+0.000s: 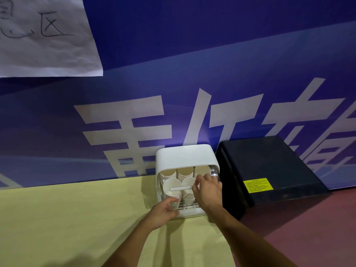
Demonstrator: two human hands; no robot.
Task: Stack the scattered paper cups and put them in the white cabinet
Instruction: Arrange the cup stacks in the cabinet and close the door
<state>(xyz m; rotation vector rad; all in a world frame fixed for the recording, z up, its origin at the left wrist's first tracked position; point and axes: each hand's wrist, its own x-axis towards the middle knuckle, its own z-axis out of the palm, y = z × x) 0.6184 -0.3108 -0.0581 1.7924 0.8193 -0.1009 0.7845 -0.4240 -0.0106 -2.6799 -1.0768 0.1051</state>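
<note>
The white cabinet (185, 155) stands on a yellow-covered table against the blue wall. Inside it are paper cups: three stacks (185, 171) lie at the back with their brown bottoms facing me, and two more cups (171, 186) in front show open white mouths. A clear door with a white handle bar (180, 188) covers the front. My right hand (207, 189) pinches the right end of that handle bar. My left hand (163, 211) grips the cabinet's lower left front corner, fingers curled at the edge.
A black box (269, 170) with a yellow label stands right beside the cabinet on a dark red surface. The yellow tabletop (77, 218) stretches to the left and toward me. A white paper sheet hangs on the blue banner wall at upper left.
</note>
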